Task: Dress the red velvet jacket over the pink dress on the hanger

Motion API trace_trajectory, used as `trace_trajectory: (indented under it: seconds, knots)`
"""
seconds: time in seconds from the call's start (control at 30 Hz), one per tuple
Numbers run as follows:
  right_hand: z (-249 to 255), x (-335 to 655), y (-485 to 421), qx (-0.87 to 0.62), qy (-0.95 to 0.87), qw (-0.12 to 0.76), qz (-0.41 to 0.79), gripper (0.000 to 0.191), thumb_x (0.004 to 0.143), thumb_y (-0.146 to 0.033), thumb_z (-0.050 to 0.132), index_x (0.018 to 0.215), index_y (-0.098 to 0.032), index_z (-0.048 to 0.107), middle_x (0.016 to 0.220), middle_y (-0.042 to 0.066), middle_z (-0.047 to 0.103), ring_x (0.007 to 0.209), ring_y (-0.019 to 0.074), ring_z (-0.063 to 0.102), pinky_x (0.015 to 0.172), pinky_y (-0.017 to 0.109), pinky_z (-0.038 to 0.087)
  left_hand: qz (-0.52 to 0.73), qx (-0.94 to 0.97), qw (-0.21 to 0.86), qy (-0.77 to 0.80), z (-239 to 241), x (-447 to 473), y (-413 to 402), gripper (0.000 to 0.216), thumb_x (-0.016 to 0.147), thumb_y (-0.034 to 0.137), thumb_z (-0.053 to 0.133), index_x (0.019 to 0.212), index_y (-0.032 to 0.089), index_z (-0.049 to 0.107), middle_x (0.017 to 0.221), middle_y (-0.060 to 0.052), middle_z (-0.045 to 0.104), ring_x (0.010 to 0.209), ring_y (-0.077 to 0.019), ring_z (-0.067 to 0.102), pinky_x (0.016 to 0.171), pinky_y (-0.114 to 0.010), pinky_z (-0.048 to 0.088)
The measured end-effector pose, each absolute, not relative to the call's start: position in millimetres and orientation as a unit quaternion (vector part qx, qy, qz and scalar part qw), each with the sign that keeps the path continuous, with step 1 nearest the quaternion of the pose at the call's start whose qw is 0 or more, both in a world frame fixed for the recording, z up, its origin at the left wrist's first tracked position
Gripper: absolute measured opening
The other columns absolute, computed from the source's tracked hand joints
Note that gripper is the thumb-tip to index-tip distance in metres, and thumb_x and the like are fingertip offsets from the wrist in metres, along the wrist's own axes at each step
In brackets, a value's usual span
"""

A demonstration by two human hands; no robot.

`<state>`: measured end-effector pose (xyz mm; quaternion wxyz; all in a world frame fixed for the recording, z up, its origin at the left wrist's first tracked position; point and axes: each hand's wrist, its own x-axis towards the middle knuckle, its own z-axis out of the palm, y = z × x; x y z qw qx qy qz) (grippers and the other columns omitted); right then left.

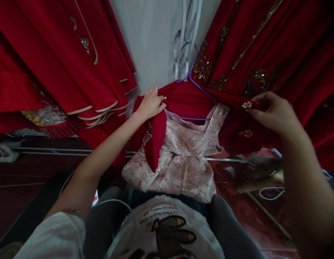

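Note:
A red jacket (pixel 188 99) hangs on a purple wire hanger (pixel 195 64) over a pink and gold brocade dress (pixel 180 154). My left hand (pixel 150 104) is closed on the jacket's left front edge, pulling it aside. My right hand (pixel 272 109) pinches the jacket's right edge by a small flower-shaped ornament (pixel 247 105). The dress hangs between my arms, its hem just above my lap.
Red embroidered garments hang at the left (pixel 61 61) and at the right (pixel 277 46). A white wall and a white ornate metal piece (pixel 184 39) stand behind the hanger. The floor (pixel 29 169) is dark red, with white cables and clutter (pixel 266 180) at the right.

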<state>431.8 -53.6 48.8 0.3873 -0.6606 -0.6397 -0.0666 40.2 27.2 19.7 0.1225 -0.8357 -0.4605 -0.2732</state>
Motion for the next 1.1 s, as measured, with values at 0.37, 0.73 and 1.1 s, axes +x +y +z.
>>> trace_trajectory:
  seconds: [0.37, 0.73, 1.1]
  knots:
    - [-8, 301, -40, -0.550, -0.748, 0.368, 0.041, 0.014, 0.084, -0.034, 0.052, 0.086, -0.024, 0.042, 0.065, 0.005, 0.058, 0.057, 0.0219, 0.055, 0.055, 0.031, 0.035, -0.278, -0.832, 0.123, -0.463, 9, 56, 7, 0.020, 0.087, 0.026, 0.050, 0.084, 0.012, 0.064, 0.115, -0.019, 0.052, 0.117, -0.0386, 0.047, 0.095, -0.053, 0.039]
    - [-26, 274, -56, -0.495, -0.710, 0.496, 0.064, 0.015, 0.082, -0.029, 0.059, 0.083, -0.024, 0.046, 0.084, 0.005, 0.061, 0.081, 0.0220, 0.063, 0.074, 0.036, 0.050, -0.340, -0.813, 0.116, -0.458, 1, 49, -3, 0.019, 0.090, 0.029, 0.047, 0.094, 0.017, 0.061, 0.138, -0.016, 0.041, 0.130, -0.0359, 0.037, 0.103, -0.054, 0.034]
    - [-40, 276, -59, -0.376, -0.674, 0.561, 0.300, 0.027, 0.077, -0.025, 0.068, 0.101, -0.022, 0.056, 0.103, 0.003, 0.064, 0.088, 0.0145, 0.065, 0.078, 0.029, 0.057, -0.433, -0.788, -0.038, -0.436, -59, 104, -42, 0.016, 0.096, 0.021, 0.039, 0.089, 0.017, 0.053, 0.091, -0.007, 0.054, 0.087, -0.0185, 0.054, 0.082, -0.033, 0.045]
